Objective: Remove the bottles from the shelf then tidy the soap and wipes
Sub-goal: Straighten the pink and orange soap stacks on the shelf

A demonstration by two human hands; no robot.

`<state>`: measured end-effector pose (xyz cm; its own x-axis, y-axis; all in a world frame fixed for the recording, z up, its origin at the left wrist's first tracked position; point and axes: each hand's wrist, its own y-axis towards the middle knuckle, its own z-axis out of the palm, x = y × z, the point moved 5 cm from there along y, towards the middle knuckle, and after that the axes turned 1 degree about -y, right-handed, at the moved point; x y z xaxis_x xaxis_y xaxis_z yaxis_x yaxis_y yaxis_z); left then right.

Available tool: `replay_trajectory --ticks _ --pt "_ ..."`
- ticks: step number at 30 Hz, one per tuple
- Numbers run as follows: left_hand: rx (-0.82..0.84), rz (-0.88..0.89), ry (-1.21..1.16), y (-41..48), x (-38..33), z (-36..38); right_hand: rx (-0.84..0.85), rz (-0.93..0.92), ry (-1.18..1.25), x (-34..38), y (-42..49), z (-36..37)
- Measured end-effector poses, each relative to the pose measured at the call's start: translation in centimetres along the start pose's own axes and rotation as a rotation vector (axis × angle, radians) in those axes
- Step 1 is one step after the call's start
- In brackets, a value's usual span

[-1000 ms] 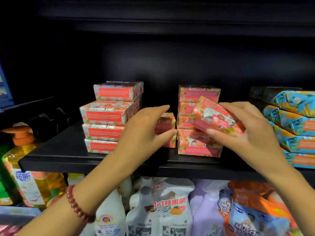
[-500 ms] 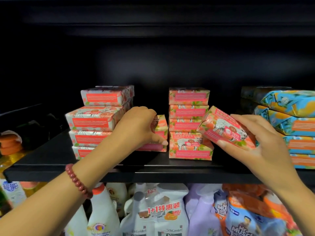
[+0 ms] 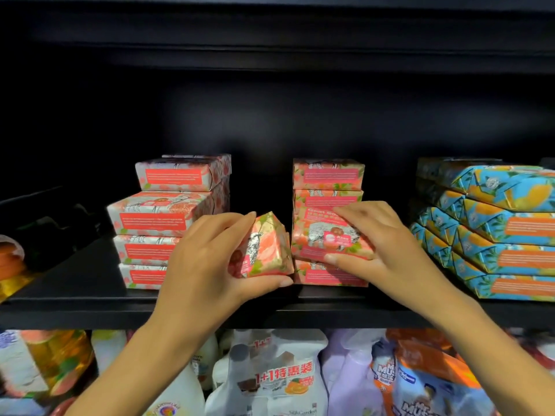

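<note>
black shelf point(image 3: 75, 283) holds two pink soap stacks point(image 3: 168, 217), blue wipes point(image 3: 495, 229) at right. left hand point(image 3: 204, 265) curls round a tilted box point(image 3: 264, 250) between them, right hand point(image 3: 381, 244) pinches a second box point(image 3: 327, 235) against the right stack.

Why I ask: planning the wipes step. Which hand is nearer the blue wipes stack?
Right. The right hand, holding a soap box, is just left of the blue wipes stack; the left hand, holding a tilted soap box, is farther left.

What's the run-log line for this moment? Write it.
step: tidying soap | left hand: grips tilted soap box | right hand: holds second soap box in front of middle stack | wipes: stacked at right
</note>
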<state>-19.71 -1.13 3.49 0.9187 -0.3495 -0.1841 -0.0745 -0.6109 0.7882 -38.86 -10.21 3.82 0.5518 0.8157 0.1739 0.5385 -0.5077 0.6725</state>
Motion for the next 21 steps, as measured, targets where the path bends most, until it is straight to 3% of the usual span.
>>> replay_trajectory --ticks 4,17,21 --pt "-0.01 0.0 -0.02 -0.3 0.1 -0.1 0.053 -0.043 -0.026 -0.1 0.2 0.4" --pt "-0.039 0.03 -0.054 -0.2 0.1 -0.5 -0.048 0.043 -0.132 -0.4 -0.7 0.7" --pt "-0.03 0.04 -0.054 0.5 -0.2 -0.7 -0.105 0.096 -0.058 -0.8 -1.4 0.5"
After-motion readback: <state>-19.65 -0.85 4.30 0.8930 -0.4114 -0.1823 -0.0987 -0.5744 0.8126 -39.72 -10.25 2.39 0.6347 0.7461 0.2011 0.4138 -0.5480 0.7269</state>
